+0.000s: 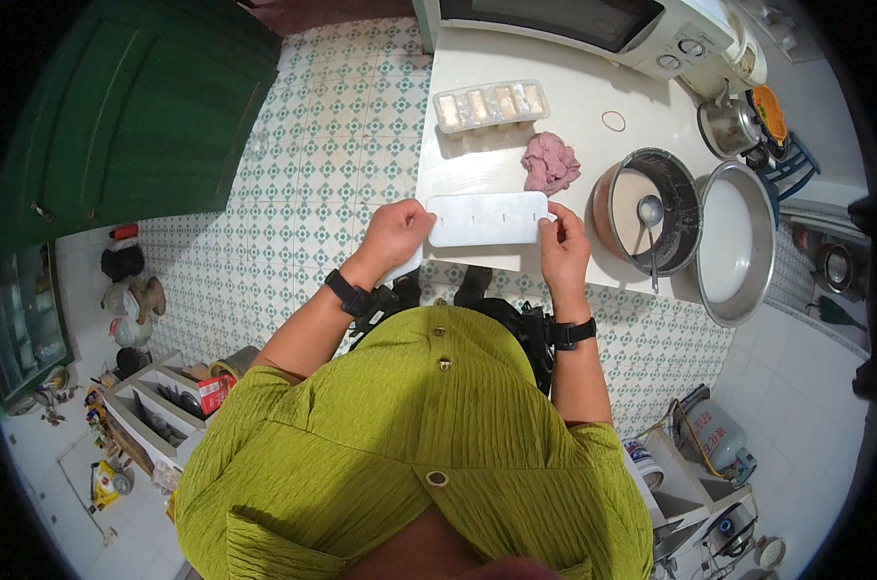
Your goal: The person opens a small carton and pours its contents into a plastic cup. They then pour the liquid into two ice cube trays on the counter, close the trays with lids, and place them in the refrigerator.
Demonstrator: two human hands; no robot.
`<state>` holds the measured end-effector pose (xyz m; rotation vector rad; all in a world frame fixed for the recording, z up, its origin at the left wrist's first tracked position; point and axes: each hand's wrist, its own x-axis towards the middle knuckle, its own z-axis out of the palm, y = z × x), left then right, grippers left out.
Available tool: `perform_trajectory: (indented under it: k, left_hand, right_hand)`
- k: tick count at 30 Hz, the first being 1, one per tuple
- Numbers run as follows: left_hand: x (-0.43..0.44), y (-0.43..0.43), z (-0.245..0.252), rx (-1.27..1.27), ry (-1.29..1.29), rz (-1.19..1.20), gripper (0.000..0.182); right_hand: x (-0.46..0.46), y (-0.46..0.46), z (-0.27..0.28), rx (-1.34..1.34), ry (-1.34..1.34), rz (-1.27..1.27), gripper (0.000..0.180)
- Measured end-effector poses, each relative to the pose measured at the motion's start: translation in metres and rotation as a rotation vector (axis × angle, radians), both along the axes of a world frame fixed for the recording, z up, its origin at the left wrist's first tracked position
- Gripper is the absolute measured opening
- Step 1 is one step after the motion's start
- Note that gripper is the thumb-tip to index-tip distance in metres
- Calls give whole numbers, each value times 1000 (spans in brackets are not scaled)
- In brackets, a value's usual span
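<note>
A flat white plastic lid (487, 220) with several small slots is held level over the table's front edge. My left hand (398, 230) pinches its left end, and my right hand (563, 235) grips its right end. Part of another pale, flat thing (403, 267) shows under my left hand; what it is I cannot tell. Beyond the lid lie a crumpled pink cloth (550, 163) and a clear plastic mould (491, 106) with several filled compartments. Right of my right hand stands a deep metal pot (635, 210) holding a pale beige liquid, with a metal spoon (650, 212) in it.
The white table (474, 61) carries a microwave oven (590, 25) at the back, a rubber band (613, 121) and a metal kettle (728, 127). A wide metal basin (735, 243) with whitish contents reaches over the right front edge. A green door (126, 109) stands at the left.
</note>
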<state>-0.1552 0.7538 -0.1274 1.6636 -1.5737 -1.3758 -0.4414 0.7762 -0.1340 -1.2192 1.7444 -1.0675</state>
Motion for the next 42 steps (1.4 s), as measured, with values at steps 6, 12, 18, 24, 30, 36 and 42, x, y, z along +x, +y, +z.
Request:
perform_trajectory:
  k: [6, 12, 18, 24, 30, 36, 42]
  left_hand:
    - [0, 1, -4, 25, 31, 12, 23]
    - [0, -1, -6, 26, 67, -11, 22]
    - [0, -1, -10, 86, 101, -11, 23]
    - [1, 3, -14, 133, 134, -6, 22]
    - [2, 6, -16, 127, 30, -62, 27]
    - [3, 16, -34, 101, 127, -18, 27]
    - [1, 17, -34, 122, 206, -1, 24]
  right_hand:
    - [0, 1, -4, -28, 15, 13, 28]
    - [-2, 3, -13, 11, -58, 3, 30]
    - [-2, 6, -14, 46, -195, 15, 30]
    - [-4, 9, -9, -18, -62, 114, 33]
    - [0, 12, -15, 33, -133, 86, 35]
    - [-9, 15, -26, 2, -144, 113, 38]
    - [-7, 15, -18, 80, -246, 99, 35]
